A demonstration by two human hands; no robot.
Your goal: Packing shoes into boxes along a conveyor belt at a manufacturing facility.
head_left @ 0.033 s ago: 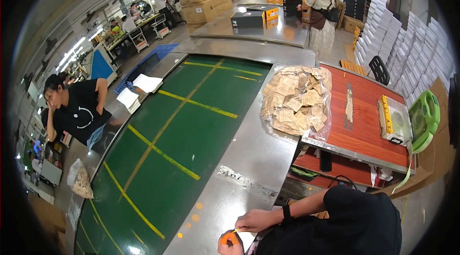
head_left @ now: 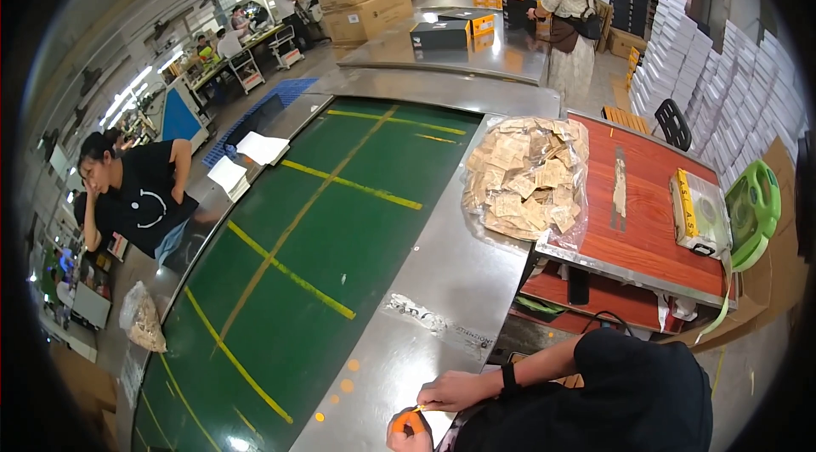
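Low in the view, at the metal edge of the conveyor, my two hands are close together. My left hand (head_left: pixel 410 440) is closed around a small bright orange thing (head_left: pixel 410 423), rounded with a dark middle; its exact kind I cannot make out. Just above it, my right hand (head_left: pixel 448 391), with a black band at the wrist, is closed in a pinch. A tiny yellowish piece shows at its fingertips, touching the orange thing. A white surface (head_left: pixel 439 423) lies beside the hands, partly hidden. Several round orange dots (head_left: pixel 346 386) are on the metal edge to the left.
A green conveyor belt (head_left: pixel 314 231) with yellow lines runs to my left. A bag of small brown packets (head_left: pixel 527 176) lies ahead, beside a red wood-grain table (head_left: pixel 650 214) holding a clear-topped box (head_left: pixel 699 212). One person (head_left: pixel 140 197) stands across the belt, another (head_left: pixel 568 19) farther back.
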